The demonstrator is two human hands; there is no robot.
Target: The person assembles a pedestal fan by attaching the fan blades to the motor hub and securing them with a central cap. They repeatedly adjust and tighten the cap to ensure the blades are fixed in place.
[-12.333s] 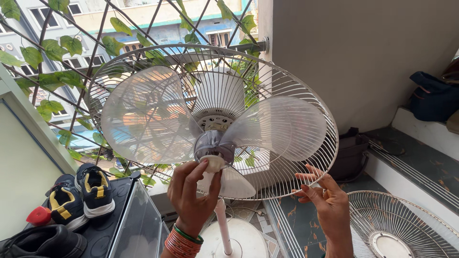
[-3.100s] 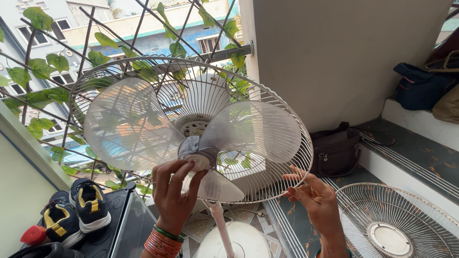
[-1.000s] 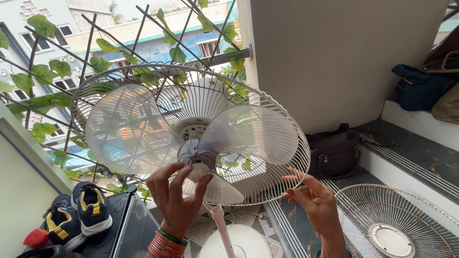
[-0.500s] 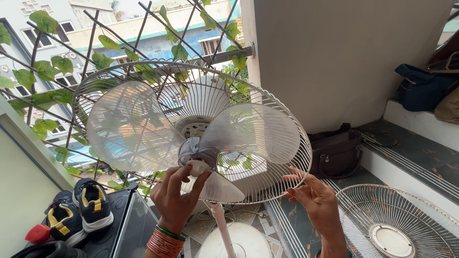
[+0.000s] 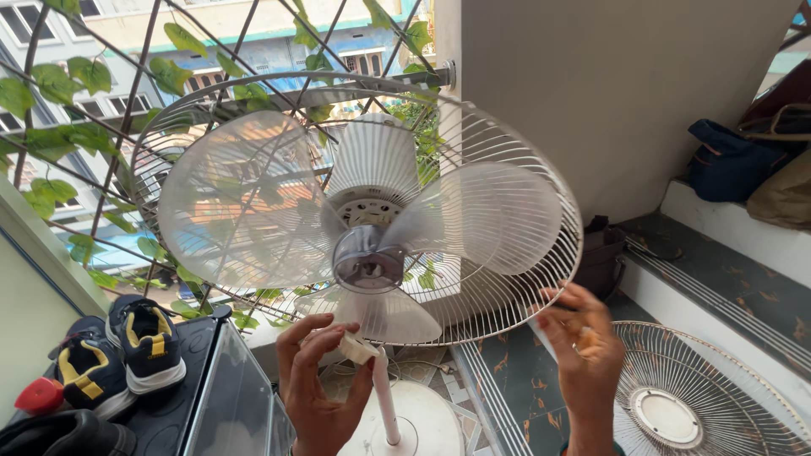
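One small white blade cap (image 5: 356, 347) is pinched in the left hand (image 5: 317, 384), low in the frame beneath the translucent fan blades (image 5: 355, 228). At lower right, the rear wire guard (image 5: 570, 253) is gripped at its rim by the right hand (image 5: 579, 346).

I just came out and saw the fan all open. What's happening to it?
A person is working on a pedestal fan whose front cover is off. The left hand holds a small white cap just below the blades. The right hand grips the rim of the back grill. The other grill lies on the floor nearby.
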